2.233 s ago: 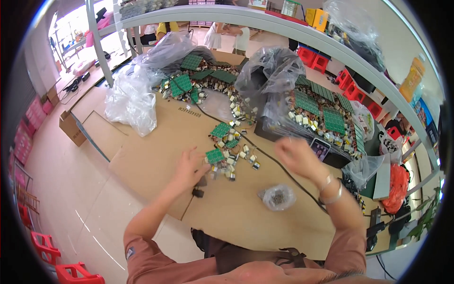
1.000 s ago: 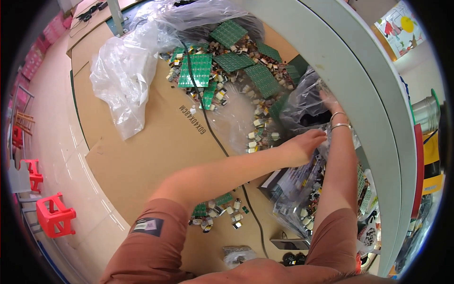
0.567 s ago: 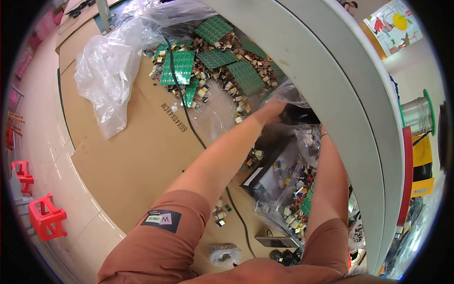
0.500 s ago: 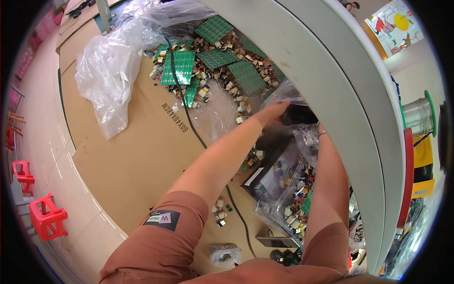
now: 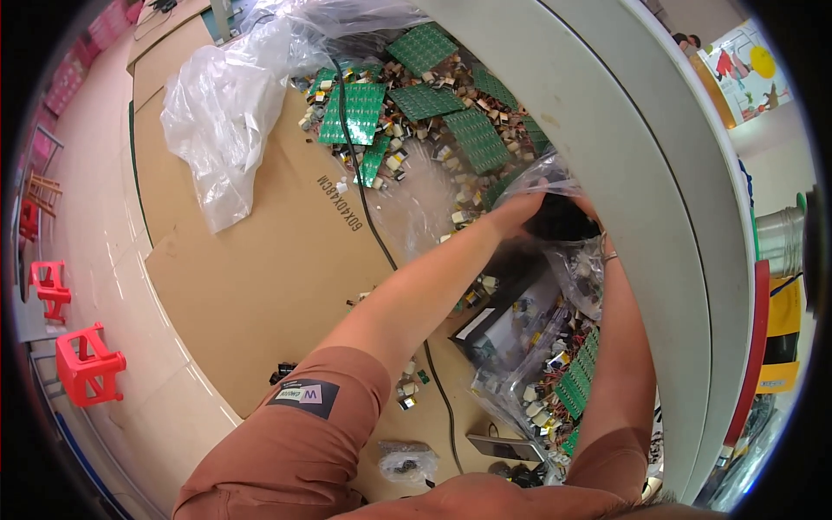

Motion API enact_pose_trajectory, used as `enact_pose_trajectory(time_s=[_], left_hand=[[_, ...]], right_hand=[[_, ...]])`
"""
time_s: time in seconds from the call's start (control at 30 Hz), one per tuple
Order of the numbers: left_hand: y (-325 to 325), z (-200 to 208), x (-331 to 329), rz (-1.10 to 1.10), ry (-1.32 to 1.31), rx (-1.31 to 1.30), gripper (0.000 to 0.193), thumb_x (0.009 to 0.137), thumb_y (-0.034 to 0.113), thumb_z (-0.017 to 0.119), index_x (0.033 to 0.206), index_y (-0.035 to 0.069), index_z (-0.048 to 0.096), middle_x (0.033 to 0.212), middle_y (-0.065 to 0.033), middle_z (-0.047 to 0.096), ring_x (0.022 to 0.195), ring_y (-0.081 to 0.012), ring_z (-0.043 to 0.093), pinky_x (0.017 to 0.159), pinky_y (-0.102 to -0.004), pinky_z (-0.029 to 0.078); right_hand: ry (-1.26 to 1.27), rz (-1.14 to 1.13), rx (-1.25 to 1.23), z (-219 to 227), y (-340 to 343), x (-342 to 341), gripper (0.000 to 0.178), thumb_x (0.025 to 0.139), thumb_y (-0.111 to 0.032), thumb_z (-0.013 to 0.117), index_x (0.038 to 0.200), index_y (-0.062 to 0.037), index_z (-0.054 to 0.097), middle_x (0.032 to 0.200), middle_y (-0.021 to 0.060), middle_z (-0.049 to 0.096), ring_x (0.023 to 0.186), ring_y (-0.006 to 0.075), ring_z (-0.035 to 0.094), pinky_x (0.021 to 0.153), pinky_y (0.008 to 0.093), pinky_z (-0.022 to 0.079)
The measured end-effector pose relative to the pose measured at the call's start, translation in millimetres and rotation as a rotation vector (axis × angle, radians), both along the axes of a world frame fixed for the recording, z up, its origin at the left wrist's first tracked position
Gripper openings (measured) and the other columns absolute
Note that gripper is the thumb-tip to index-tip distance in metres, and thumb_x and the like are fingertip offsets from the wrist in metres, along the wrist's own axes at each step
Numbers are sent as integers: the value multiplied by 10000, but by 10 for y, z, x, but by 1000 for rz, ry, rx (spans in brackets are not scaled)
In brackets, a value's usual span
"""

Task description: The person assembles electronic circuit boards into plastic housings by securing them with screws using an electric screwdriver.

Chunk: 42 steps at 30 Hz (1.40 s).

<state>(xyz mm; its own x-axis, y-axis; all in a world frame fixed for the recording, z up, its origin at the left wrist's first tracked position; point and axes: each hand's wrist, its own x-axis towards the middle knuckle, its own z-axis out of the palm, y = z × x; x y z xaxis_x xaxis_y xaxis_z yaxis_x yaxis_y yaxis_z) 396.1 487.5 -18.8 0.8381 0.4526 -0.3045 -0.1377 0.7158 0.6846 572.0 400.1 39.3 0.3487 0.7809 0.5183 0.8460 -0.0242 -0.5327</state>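
My left hand [image 5: 520, 213] is closed on the edge of a clear plastic bag [image 5: 548, 176], its fingertips partly hidden. Across from it, my right hand [image 5: 594, 224] is at the bag's other side, mostly covered by the grey panel, so its fingers do not show well. Between both hands is something black [image 5: 562, 218] whose kind I cannot make out. Beneath my arms, an open black tray-like box [image 5: 477, 331] holds clear plastic and small parts. Beyond my left hand, green circuit board panels [image 5: 477, 139] lie on a heap of small wired parts with white connectors [image 5: 397, 160].
A large curved grey panel [image 5: 641, 173] stands close on the right. A black cable [image 5: 368, 225] runs over the brown cardboard [image 5: 251, 295]. Crumpled clear plastic [image 5: 221, 130] lies at the far left. Nearer me are a small bag [image 5: 407, 462] and a flat device [image 5: 505, 447]. Red stools [image 5: 89, 364] stand left.
The view has shifted, so the surroundings sit differently in the picture. More of the black thing shows between my hands, which remain at the plastic bag.
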Motion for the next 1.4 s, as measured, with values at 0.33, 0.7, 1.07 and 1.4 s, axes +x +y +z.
enact_pose_trajectory(time_s=[0.33, 0.7, 1.07, 1.4], left_hand=[[-210, -266, 609, 191, 216, 170, 841, 828, 635, 520, 1472, 217, 179, 1458, -174, 301, 1302, -396, 352, 906, -620, 400], [-171, 304, 97, 171, -4, -315, 815, 796, 687, 519, 1426, 240, 259, 1421, -112, 364, 1261, -336, 409, 949, -633, 342], [-420, 432, -462, 330, 362, -57, 365, 919, 354, 545, 1187, 107, 561, 1022, -31, 583, 931, -128, 528, 822, -265, 436], [-1614, 939, -2341, 277, 171, 446, 521, 915, 134, 539, 1395, 74, 346, 939, -26, 533, 849, -95, 478, 770, -210, 399]], right_hand=[[151, 22, 55, 97, 499, -207, 255, 835, -153, 577, 983, 50, 625, 1033, 167, 636, 955, 271, 601, 865, 355, 458], [298, 70, 99, 234, 257, -667, 258, 839, -160, 592, 983, 51, 626, 1032, 153, 639, 946, 254, 604, 857, 345, 460], [483, -36, 153, 403, -13, -1691, 261, 843, -168, 607, 982, 52, 627, 1030, 138, 641, 937, 237, 606, 848, 336, 463], [955, -114, 163, 604, -1367, -3258, 296, 809, -195, 666, 994, 28, 608, 879, 82, 625, 820, 156, 560, 763, 312, 460]])
